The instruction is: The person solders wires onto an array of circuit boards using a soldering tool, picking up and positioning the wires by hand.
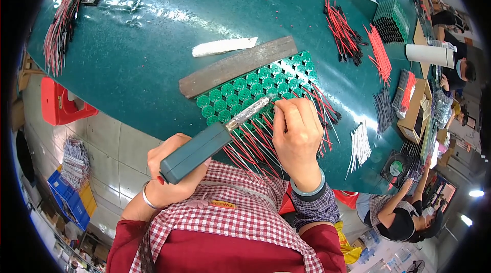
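Observation:
My left hand (176, 165) is wrapped round the dark green handle of a soldering gun (199, 151). Its metal barrel slants up to the right over a panel of small round green circuit boards (220, 105). By the barrel's tip, the fingers of my right hand (299, 132) are pinched together on what looks like a thin wire, mostly hidden by the fingers. Red and white wires (253, 145) run from the panel's near rows toward my checked apron. A worn flat bar (238, 67) lies along the panel's far edge.
Beyond the bar lies a white strip (224, 47). Bundles of red wires (378, 55), white wires (360, 145) and black-tipped red wires (345, 32) lie to the right, near stacked green panels (391, 20). A red stool (61, 103) stands left; a co-worker (404, 217) sits at right.

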### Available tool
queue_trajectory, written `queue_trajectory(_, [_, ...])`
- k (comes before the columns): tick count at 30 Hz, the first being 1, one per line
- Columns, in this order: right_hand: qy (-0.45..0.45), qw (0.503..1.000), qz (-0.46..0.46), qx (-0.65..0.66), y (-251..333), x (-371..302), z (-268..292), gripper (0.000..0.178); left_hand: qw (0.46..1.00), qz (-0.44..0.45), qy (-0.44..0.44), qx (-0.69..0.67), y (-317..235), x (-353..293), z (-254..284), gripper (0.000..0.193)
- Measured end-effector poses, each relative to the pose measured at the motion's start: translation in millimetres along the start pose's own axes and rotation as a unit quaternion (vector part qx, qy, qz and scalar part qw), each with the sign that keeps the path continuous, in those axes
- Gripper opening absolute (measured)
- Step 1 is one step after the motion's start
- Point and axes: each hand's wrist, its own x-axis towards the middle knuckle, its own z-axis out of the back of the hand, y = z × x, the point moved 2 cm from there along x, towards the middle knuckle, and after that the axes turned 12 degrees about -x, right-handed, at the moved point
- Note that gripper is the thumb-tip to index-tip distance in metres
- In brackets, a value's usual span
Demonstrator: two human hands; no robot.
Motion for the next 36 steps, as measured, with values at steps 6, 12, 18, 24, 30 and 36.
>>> queue_trajectory(6, [0.008, 1.0, -0.002, -0.011, -0.4, 0.9, 3.2, 0.017, 1.0, -0.008, -0.002, 0.012, -3.0, -0.4, 5.0, 0.024])
queue_trajectory(12, [0.028, 0.999, 0.005, 0.03, -18.2, 19.6, 24.7, 0.011, 0.999, 0.027, -0.021, -0.011, -1.6, 0.7, 6.3, 0.026])
queue_trajectory(18, [-0.029, 0.988, -0.077, -0.134, -119.5, 65.8, 15.3, 0.009, 0.999, 0.027, -0.044, -0.012, 5.9, -2.8, 8.8, 0.024])
queue_trajectory(24, [-0.007, 0.985, -0.142, -0.099, -135.4, 51.8, 3.6, 0.012, 0.998, 0.045, -0.046, -0.009, 6.6, -3.4, 8.1, 0.027])
queue_trajectory(30, [0.027, 0.981, -0.182, -0.06, -124.5, 19.3, 29.1, 0.013, 0.999, 0.032, -0.042, -0.006, 7.1, -0.9, 5.7, 0.027])
queue_trajectory(36, [0.057, 0.982, -0.177, -0.031, -120.1, 15.0, 33.4, 0.016, 0.998, 0.04, -0.042, -0.009, 6.1, -0.5, 1.7, 0.026])
